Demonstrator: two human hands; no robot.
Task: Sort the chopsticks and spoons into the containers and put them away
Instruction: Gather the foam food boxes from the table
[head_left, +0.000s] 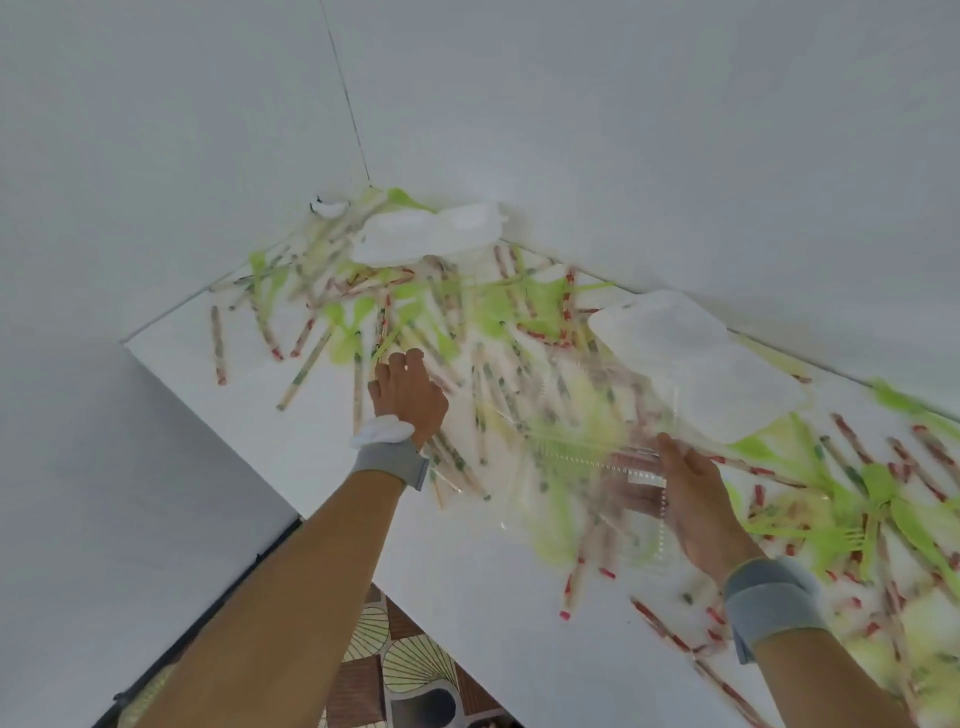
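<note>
1. Dozens of wrapped chopsticks (311, 364) and green plastic spoons (883, 493) lie mixed all over the white table (467, 597), from the far left corner to the near right edge.
2. Left hand (408, 397) reaches down onto the scatter left of centre, fingers curled toward the pieces; blur hides whether it has pinched one yet, so I cannot tell its grip.
3. Right hand (691, 499) holds a clear container (597, 467) just above the table, thumb on its near rim, fingers seen through the wall underneath.
4. Two white lids or trays rest on the pile: one (426, 234) at the far corner, another (696, 358) just beyond the clear container.
5. Handling, as I judge it: chopsticks are light, stiff and thin, and the paper sleeves should give some friction. Pinch them near mid-length, several at once, so they stay level.
6. Spoons look light and slick, and they tangle; take them by the handle, not the bowl.
7. Thin clear plastic likely flexes and may crack if squeezed, so support it from below at the rim, as the right hand does.
</note>
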